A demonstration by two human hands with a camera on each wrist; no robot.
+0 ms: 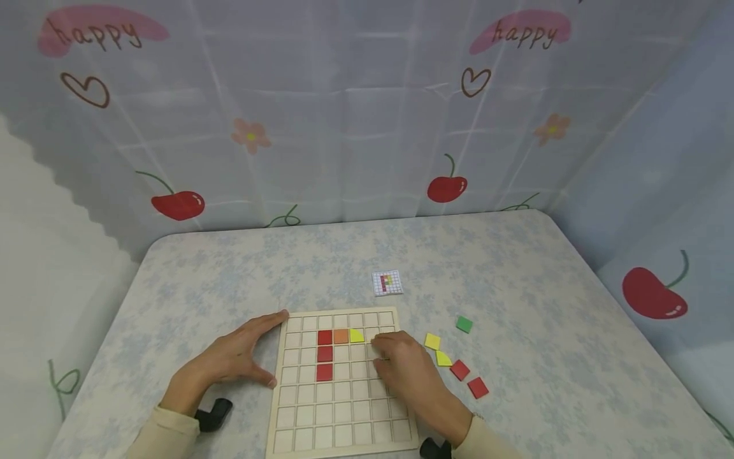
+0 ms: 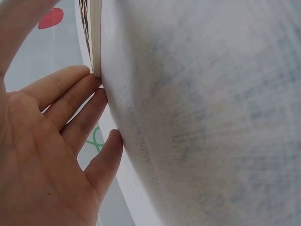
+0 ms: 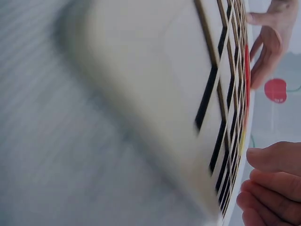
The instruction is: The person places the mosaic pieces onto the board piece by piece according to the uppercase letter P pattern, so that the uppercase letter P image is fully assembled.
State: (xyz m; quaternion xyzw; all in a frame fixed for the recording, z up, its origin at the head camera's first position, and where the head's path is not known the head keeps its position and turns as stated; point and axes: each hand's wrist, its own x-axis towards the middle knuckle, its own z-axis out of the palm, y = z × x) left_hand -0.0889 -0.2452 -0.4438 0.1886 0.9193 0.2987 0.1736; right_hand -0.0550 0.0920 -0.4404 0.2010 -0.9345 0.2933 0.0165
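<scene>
A pale wooden grid board point(image 1: 352, 413) lies flat on the table. Three red square tiles point(image 1: 324, 354) run down one column; an orange tile point(image 1: 341, 336) and a yellow rounded-corner tile point(image 1: 357, 335) continue the top red one's row. At the board's left edge, my left hand point(image 1: 232, 354) spreads its thumb and fingers, fingertips right at the frame; its wrist view shows the fingers point(image 2: 77, 101) against the board's side. My right hand point(image 1: 410, 363) hovers over the board's right part, fingertips just right of the yellow tile. Between its thumb and loosely bent fingers point(image 3: 270, 195) no tile shows.
Right of the board lie a green tile point(image 1: 464, 324), a yellow square tile point(image 1: 432, 341), a yellow rounded-corner tile point(image 1: 443, 359) and two red tiles point(image 1: 478, 387). Behind the board is a small pattern card point(image 1: 387, 283). A printed curtain point(image 1: 344, 127) hangs along the table's back.
</scene>
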